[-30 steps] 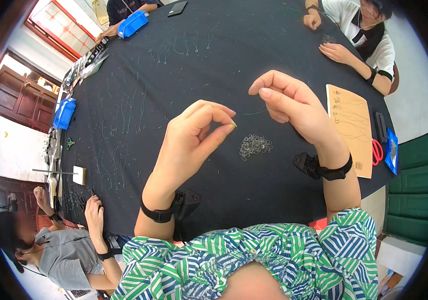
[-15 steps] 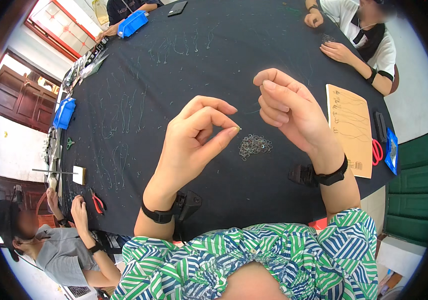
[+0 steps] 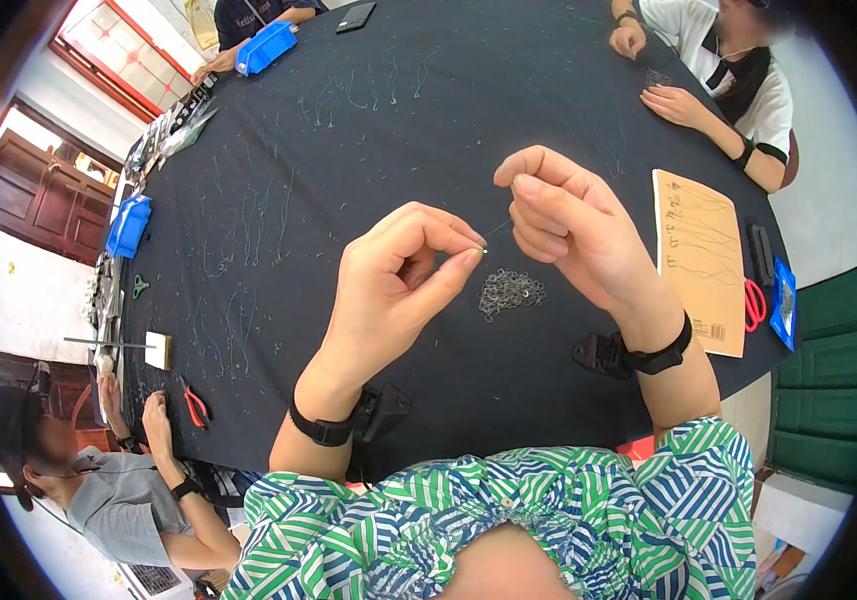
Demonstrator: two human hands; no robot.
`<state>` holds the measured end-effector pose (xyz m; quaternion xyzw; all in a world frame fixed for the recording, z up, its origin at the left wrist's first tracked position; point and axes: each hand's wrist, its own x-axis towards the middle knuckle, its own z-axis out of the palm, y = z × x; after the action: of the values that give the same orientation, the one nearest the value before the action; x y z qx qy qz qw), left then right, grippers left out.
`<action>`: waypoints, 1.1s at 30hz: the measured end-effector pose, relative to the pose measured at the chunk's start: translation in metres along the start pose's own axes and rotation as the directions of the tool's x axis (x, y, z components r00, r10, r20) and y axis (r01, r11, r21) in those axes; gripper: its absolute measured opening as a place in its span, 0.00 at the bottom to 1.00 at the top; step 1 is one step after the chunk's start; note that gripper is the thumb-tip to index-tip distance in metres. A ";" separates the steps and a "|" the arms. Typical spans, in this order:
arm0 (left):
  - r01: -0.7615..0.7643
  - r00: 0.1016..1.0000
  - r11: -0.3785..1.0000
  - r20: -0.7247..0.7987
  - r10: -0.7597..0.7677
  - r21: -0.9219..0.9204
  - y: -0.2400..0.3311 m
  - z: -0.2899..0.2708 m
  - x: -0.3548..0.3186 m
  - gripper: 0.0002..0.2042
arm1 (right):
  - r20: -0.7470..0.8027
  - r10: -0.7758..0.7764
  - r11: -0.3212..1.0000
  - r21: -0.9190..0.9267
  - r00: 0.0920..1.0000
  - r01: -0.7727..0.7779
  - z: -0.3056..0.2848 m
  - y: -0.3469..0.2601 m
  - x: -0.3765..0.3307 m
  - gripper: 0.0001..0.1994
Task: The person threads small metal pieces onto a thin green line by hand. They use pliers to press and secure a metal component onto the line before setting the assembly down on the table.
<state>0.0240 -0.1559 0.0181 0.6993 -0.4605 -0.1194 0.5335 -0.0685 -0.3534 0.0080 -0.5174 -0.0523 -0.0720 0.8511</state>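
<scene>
My left hand (image 3: 389,275) is closed in a pinch, thumb against forefinger. A small pale, shiny tip (image 3: 485,250) sticks out of that pinch; the rest of the piece is hidden by the fingers. My right hand (image 3: 574,215) is raised to the right of it, thumb and forefinger pressed together and the other fingers curled. A thin thread (image 3: 498,229) shows in the gap between both hands, running to the right hand's curled fingers. Just below lies a tangled heap of small curved metal pieces, resembling fish hooks (image 3: 512,292), on the black cloth (image 3: 469,390).
Fine threads (image 3: 249,220) lie over the left and far cloth. At right are a tan notebook (image 3: 699,260), red-handled scissors (image 3: 755,305) and a blue packet (image 3: 784,303). Red pliers (image 3: 196,405) and blue bins (image 3: 129,227) are at left. Other people sit around the table.
My hands have drawn slightly closer, the right shifting a little left and down. The thread between them now shows more clearly. The heap has not moved.
</scene>
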 end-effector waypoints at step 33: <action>0.043 0.999 0.997 -0.016 -0.044 -0.065 -0.003 -0.005 0.000 0.03 | 0.016 -0.190 0.626 -0.768 0.982 0.134 0.009 -0.019 -0.010 0.06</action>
<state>0.0288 -0.1529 0.0176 0.6924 -0.4364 -0.1396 0.5573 -0.0820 -0.3536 0.0273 -0.8191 -0.0348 -0.1807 0.5433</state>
